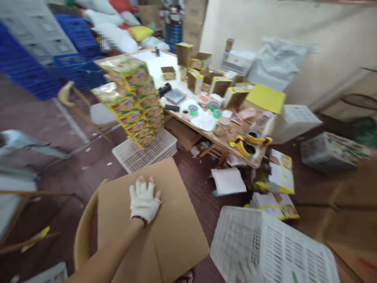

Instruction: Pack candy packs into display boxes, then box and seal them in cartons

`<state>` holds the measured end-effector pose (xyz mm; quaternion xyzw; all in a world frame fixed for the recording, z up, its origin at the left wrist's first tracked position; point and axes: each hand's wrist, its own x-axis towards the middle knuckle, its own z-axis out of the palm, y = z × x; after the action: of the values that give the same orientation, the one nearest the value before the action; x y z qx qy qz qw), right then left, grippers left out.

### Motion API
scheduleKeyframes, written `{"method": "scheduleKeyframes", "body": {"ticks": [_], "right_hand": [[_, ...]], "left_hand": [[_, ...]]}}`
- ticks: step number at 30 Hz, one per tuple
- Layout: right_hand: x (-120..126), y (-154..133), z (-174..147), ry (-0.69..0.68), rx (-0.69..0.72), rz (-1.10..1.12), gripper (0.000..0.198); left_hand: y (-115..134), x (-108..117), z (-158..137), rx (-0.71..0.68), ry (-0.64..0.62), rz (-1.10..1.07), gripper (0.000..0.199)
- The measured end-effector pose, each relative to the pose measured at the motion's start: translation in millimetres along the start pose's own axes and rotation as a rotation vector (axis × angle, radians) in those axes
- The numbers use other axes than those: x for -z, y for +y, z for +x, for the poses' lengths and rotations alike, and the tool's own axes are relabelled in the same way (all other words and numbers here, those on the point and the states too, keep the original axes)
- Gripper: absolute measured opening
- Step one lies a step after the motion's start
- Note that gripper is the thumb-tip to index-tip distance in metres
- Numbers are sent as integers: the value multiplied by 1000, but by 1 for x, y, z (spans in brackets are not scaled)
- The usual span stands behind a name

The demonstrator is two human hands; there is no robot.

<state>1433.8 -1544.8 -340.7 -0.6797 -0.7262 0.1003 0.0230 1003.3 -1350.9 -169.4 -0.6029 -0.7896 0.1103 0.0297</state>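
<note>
My left hand (144,200), in a white fingerless glove, lies flat with fingers (143,180) spread open on the flat brown cardboard sheet (153,228), pressing rather than gripping. The sheet rests near me, over a tan curved chair back (82,224). My right hand (247,271) is a blur at the near rim of the white slotted plastic crate (273,247); I cannot tell whether it is closed on it.

Risk (judgement): the sheet overhangs its support, so uneven pressure could tip or slide it to the floor.

Surroundings: another white slotted tray (147,151) lies just beyond the sheet, a tall leaning stack of yellow printed cartons (132,98) above it. To the right, a cluttered wooden table (206,133) carries open yellow boxes (218,84) and yellow tape dispensers (250,143). Loose packaging crowds the floor between table and crate.
</note>
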Motion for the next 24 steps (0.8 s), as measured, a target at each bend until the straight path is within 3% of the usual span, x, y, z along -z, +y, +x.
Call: {"method": "scheduleKeyframes", "body": {"ticks": [1,3,5,7,9,11,13,17,21,22,24], "right_hand": [[22,-23,38,22,62,55,47],[75,-97,124,111,156,176,48],[128,-193,207,170,326,253,48],[167,-288,274,113,534,235,43],[184,-362,318,-25,687,151,37],[183,-407,342,-149,757,67,31],[172,-423,352,-228,779,19,30],[163,-426,356,-288,776,3,39],[166,-443,369,-397,791,52,35],[164,-443,378,-454,824,194,30],[162,-424,403,-388,758,465,31]], "left_hand": [[-2,0,0,-6,-3,-26,66],[-6,3,-1,-22,-5,-93,65],[-11,9,-3,-21,-7,-155,65],[-17,16,-4,-52,-9,-208,65],[-23,19,-3,-143,-7,-257,63],[-26,17,-1,-227,-22,-295,60],[-25,11,3,-250,-54,-313,59],[-20,1,9,-264,-72,-291,55],[-29,-9,11,-304,72,-191,49],[-31,-15,13,-330,157,-183,51],[-34,-29,17,-378,248,-196,56]]}}
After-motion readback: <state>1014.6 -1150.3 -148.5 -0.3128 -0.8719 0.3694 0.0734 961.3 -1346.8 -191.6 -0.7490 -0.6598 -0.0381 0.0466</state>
